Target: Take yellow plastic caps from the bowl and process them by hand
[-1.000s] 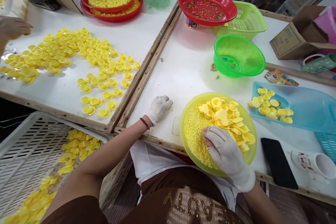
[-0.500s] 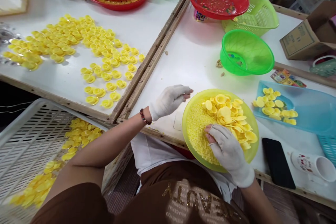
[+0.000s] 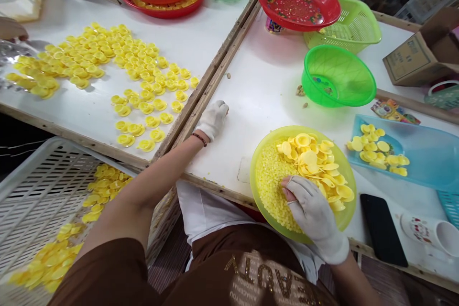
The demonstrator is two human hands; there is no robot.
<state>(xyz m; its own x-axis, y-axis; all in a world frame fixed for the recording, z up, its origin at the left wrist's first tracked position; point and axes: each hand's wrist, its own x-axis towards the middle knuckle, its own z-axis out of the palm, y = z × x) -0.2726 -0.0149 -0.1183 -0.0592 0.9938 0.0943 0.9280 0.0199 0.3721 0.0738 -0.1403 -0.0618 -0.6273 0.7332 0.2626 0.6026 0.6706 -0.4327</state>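
Observation:
My left hand (image 3: pixel 215 118), in a white fingerless glove, rests on the white tabletop beside the wooden edge strip. Its fingers are curled in, and whatever they may hold is hidden. My right hand (image 3: pixel 311 210), gloved the same way, is inside a yellow basin (image 3: pixel 258 205). Its fingertips are drawn together over small yellow beads (image 3: pixel 274 177); I cannot make out what is between them. Beside that hand, on the beads, lies a heap of glossy yellow plastic pieces (image 3: pixel 315 158), round and cupped.
On the left table yellow hat-shaped pieces (image 3: pixel 139 62) are spread, with another person's hand (image 3: pixel 12 29) at the far left. A green bowl (image 3: pixel 339 76), blue tray (image 3: pixel 430 158), phone (image 3: pixel 383 229) and mug (image 3: pixel 430 233) stand around the basin. A white crate (image 3: pixel 43 186) sits lower left.
My left hand has moved left, away from the basin to the table's wooden strip, and its fingers have curled. My right hand stays in the basin. Another person's hand has appeared at far left.

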